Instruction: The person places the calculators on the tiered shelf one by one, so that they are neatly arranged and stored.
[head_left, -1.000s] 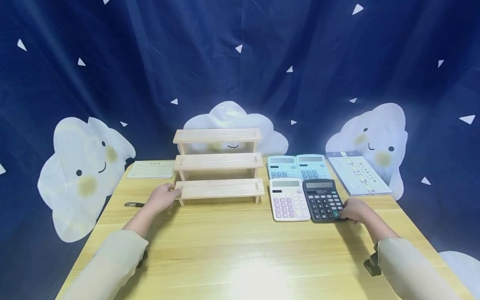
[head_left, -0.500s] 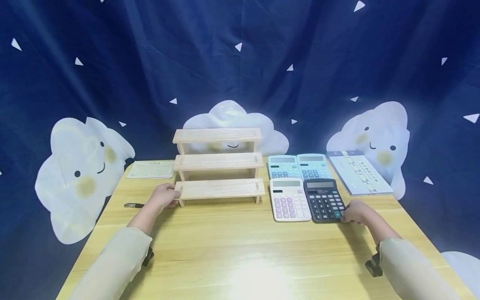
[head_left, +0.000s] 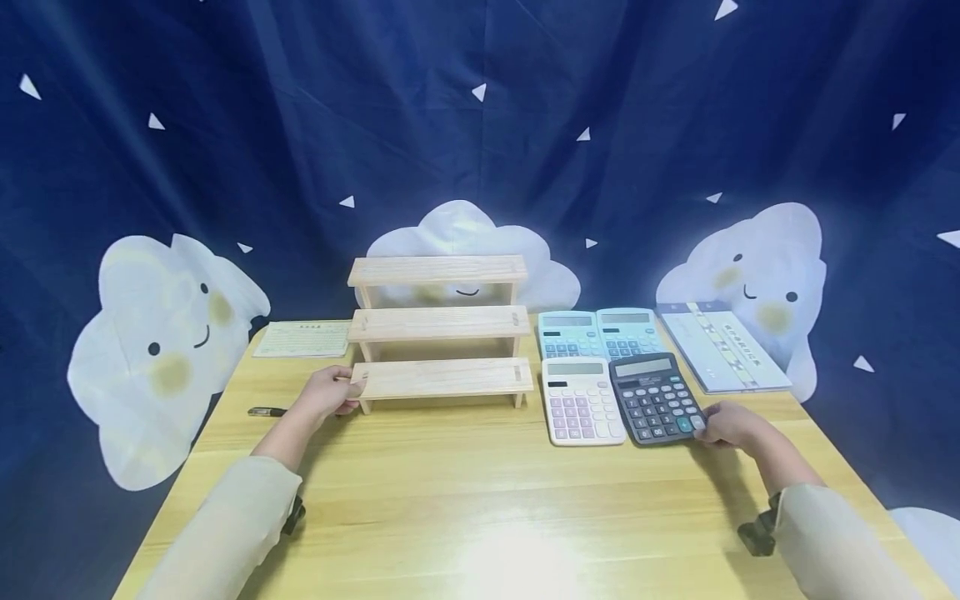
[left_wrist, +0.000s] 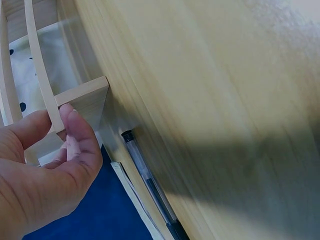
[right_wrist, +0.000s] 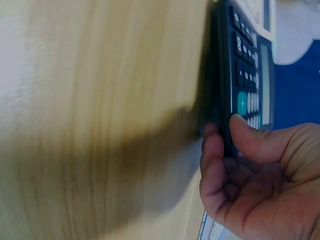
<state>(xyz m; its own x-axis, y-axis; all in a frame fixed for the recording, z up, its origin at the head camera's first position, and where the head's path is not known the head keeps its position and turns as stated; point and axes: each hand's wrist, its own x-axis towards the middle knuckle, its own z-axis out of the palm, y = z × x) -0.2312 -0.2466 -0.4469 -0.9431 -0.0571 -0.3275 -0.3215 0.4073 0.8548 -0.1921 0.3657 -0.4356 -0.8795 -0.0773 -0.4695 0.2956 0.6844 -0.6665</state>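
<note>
A three-tier wooden shelf (head_left: 442, 379) stands at the back of the table. My left hand (head_left: 327, 393) pinches the left end of its lowest board; in the left wrist view thumb and fingers (left_wrist: 82, 142) close round the board's corner. My right hand (head_left: 731, 425) grips the lower right corner of a black calculator (head_left: 654, 400), thumb on top and fingers beneath in the right wrist view. The calculator is turned slightly and its right side looks raised. Beside it lies a white calculator (head_left: 583, 400) with purple keys. Two light blue calculators (head_left: 567, 333) lie behind these.
A blue-and-white booklet (head_left: 723, 346) lies at the right back of the wooden table (head_left: 450, 483). To the left are a sheet of paper (head_left: 302, 339) and a pen (head_left: 267, 412). A dark blue curtain (head_left: 420, 100) with clouds hangs behind.
My right hand has tilted and turned the black calculator, its right side coming up, after taking hold of its corner. The left hand stays on the shelf.
</note>
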